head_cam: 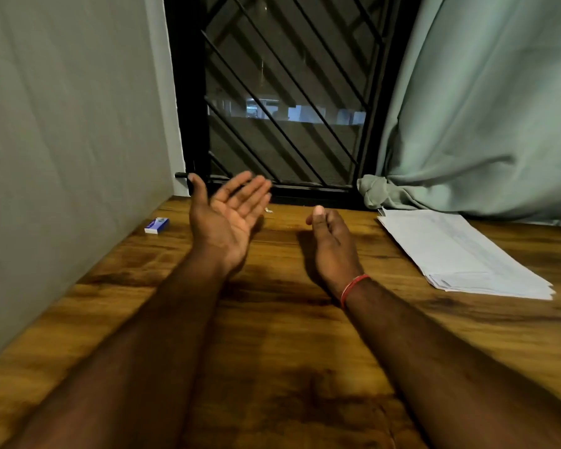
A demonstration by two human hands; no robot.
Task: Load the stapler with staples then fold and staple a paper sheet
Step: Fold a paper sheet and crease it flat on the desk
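On the wooden worktop (272, 335), the light, limp paper stack (460, 254) is lying at right, likely best pinched by a corner, while the left hand (227, 218) is hovering with fingers wide and the right hand (331, 241) is hanging loosely curled, apparently empty.

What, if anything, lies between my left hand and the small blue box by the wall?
Nothing visible does. The left hand hovers palm up, fingers straight, above the table; the blue box lies to its left near the wall, with only bare wood between them. The paper stack is off on the other side.
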